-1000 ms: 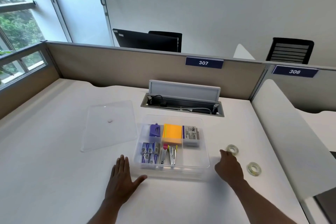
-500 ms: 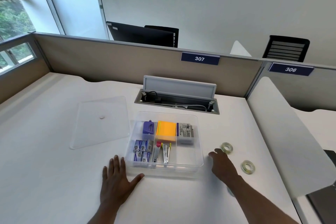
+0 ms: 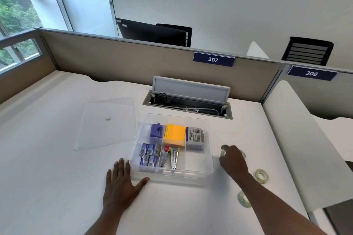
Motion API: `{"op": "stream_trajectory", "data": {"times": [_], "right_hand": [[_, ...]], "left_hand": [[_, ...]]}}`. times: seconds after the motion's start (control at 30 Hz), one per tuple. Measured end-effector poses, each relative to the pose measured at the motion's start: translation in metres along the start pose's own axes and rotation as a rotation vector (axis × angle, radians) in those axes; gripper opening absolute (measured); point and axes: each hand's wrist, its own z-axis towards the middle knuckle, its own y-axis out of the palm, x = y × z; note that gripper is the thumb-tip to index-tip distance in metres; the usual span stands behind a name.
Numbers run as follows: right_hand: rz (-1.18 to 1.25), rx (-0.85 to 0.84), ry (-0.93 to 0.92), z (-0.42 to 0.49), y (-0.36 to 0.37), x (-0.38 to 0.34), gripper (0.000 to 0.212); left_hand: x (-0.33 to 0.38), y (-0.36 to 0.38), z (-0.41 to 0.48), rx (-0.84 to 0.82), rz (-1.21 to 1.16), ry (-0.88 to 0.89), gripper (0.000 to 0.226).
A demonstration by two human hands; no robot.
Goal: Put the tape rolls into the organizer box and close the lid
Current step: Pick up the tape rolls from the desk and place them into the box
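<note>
The clear organizer box (image 3: 209,160) stands open on the white desk, with staples, staplers, sticky notes and a punch in its compartments. Its front right compartment is bare. The clear lid (image 3: 107,123) lies flat to the box's left. My left hand (image 3: 120,185) rests flat at the box's front left corner, fingers spread. My right hand (image 3: 232,161) is just right of the box, fingers curled down over a tape roll (image 3: 243,153) that it mostly hides. A second tape roll (image 3: 261,176) lies further right. A third tape roll (image 3: 243,199) peeks out beside my right forearm.
An open cable hatch (image 3: 188,104) with its flap raised sits behind the box. Beige partitions (image 3: 133,59) close off the back and left. A white divider panel (image 3: 298,139) bounds the desk on the right, close to the tape rolls.
My right hand has moved forward and now covers the far tape roll. The view has shifted, so the third roll shows by my forearm. My left hand stays flat.
</note>
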Motion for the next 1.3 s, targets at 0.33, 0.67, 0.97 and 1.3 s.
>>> {"op": "stream_trajectory", "data": {"times": [0.33, 0.67, 0.97, 1.3], "right_hand": [[0.006, -0.297, -0.336, 0.001, -0.003, -0.083, 0.039], [-0.088, -0.385, -0.36, -0.005, 0.021, -0.085, 0.045], [0.059, 0.231, -0.198, 0.005, 0.0, -0.083, 0.018], [-0.287, -0.069, 0.193, 0.018, 0.014, 0.019, 0.052]], "left_hand": [[-0.001, -0.001, 0.0, -0.021, 0.022, 0.019, 0.099], [-0.002, -0.002, 0.0, -0.019, 0.006, 0.014, 0.101], [-0.003, 0.001, 0.002, -0.015, 0.013, 0.01, 0.102], [-0.002, 0.001, 0.003, -0.015, 0.011, 0.005, 0.106]]}}
